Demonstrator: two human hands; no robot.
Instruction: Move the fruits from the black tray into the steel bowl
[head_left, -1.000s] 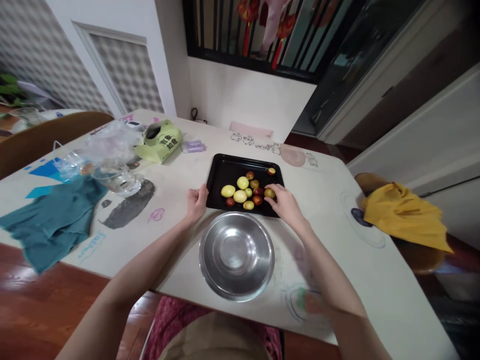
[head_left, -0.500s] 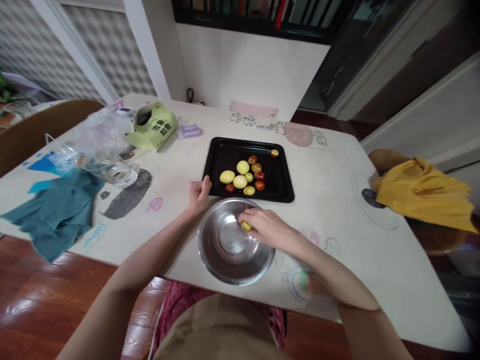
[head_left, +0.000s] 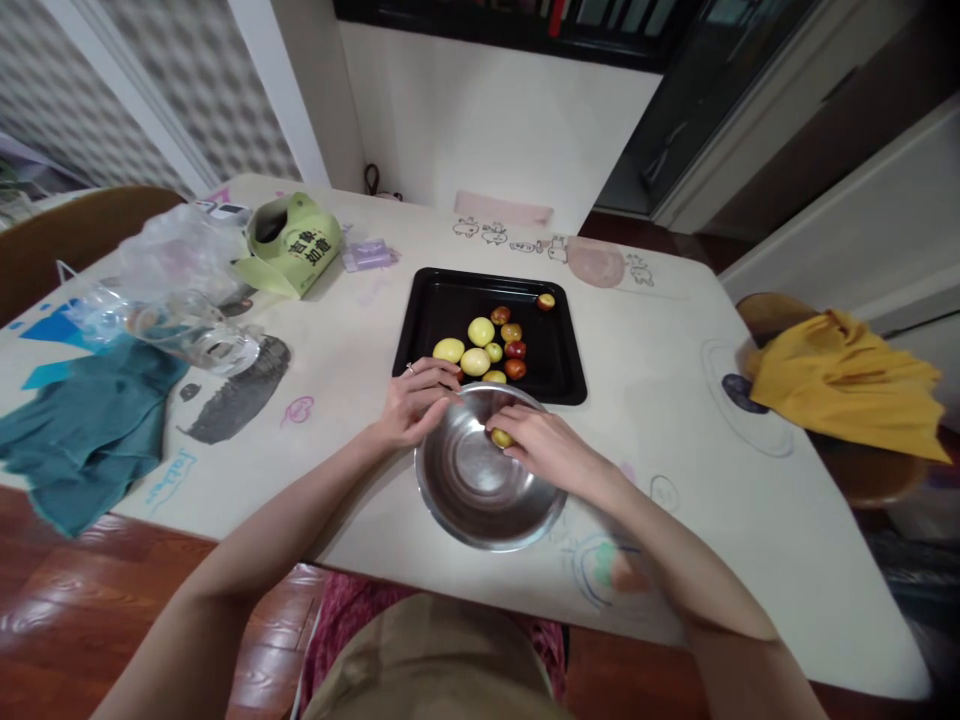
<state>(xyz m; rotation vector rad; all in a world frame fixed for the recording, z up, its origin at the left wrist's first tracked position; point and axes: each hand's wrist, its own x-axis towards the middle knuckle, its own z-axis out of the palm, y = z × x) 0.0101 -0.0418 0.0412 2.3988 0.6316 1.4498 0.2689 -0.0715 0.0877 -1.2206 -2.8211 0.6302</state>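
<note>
My right hand [head_left: 541, 446] reaches into a shiny steel bowl [head_left: 491, 525] and has its fingers closed round a yellow-green jujube [head_left: 502, 438]. My left hand [head_left: 421, 402] is open, its fingers stretched over the bowl's left rim and the front edge of a black baking tray [head_left: 562, 360]. Whether it presses on the rim is hard to see. On the tray lie larger pale yellow fruits [head_left: 481, 332] and several red-brown jujubes [head_left: 515, 369]. Part of the fruit at the front is hidden by my left fingers and the bowl.
To the left are a green paper box [head_left: 307, 250], a purple packet [head_left: 369, 254], a clear plastic bag [head_left: 180, 250], a glass jug [head_left: 199, 335] and a teal cloth [head_left: 97, 420]. A yellow cloth [head_left: 847, 385] hangs over a chair at right. Drawings mark the white table [head_left: 675, 400].
My left hand has gone from a closed shape at the tray's corner to open fingers at the bowl's rim. The bowl has shifted slightly right and away from me. The right hand keeps its jujube.
</note>
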